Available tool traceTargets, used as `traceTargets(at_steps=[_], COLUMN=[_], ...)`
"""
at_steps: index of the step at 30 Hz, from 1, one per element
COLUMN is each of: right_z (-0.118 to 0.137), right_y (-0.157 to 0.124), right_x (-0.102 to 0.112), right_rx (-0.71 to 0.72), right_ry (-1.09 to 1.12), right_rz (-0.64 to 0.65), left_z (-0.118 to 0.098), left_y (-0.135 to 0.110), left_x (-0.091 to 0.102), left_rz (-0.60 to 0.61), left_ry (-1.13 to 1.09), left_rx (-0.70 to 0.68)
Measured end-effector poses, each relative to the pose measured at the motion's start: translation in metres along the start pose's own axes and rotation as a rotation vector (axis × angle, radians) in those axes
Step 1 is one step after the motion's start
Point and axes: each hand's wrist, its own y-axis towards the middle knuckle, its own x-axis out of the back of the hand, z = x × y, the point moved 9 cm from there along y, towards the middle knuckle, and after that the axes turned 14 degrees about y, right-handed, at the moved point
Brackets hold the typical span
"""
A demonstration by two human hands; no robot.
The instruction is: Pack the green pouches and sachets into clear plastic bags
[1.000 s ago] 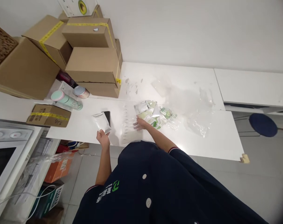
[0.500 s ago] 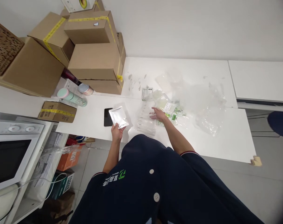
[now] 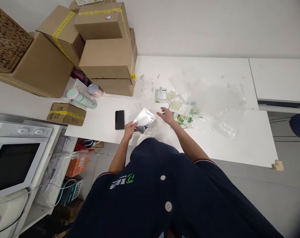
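Observation:
A silver foil pouch (image 3: 145,119) is pinched at its left edge by my left hand (image 3: 130,129), held above the table near its front edge. Beneath it lies clear air-column packaging (image 3: 161,129), partly covered by the pouch. My right hand (image 3: 166,116) hovers just right of the pouch, fingers spread and holding nothing. Close to that hand are green-and-white printed packets (image 3: 183,119) and a pale green packet (image 3: 177,106). A small white-and-grey packet (image 3: 161,95) lies behind the pouch. Left of my left hand, a black phone (image 3: 119,120) rests flat.
Crumpled clear plastic (image 3: 221,105) spreads over the right side of the white table (image 3: 249,145). Cardboard boxes (image 3: 106,58) are stacked at the back left, with a mint bottle (image 3: 82,98) and a small jar (image 3: 95,90) before them. A microwave (image 3: 16,158) stands at the far left.
My left hand has carried the foil pouch rightward off the phone and over the clear packaging. My right hand has come off the packaging and packets. The view has shifted slightly.

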Motion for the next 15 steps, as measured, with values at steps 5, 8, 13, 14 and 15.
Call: traceTargets(at_steps=[5,8,13,14,15], right_z=[-0.034,-0.073,-0.111,-0.113,-0.114], right_y=[-0.029,-0.044,-0.057,-0.056,-0.054], right_x=[-0.037,-0.023,-0.006,-0.005,-0.004], right_rx=[-0.192,-0.277,-0.327,-0.328,-0.330], right_ry=[0.299,0.307,0.094,0.057,0.028], right_rz=[0.285,0.138,0.045,0.035,0.030], left_z=[0.019,0.057,0.101,0.103,0.101], left_y=[0.022,0.014,-0.011,-0.012,-0.012], left_x=[-0.037,-0.042,-0.060,-0.065,-0.069], left_rz=[0.172,0.130,0.205,0.211,0.204], left_ry=[0.282,0.394,0.557,0.594,0.632], left_rx=[0.090,0.238,0.343,0.333,0.313])
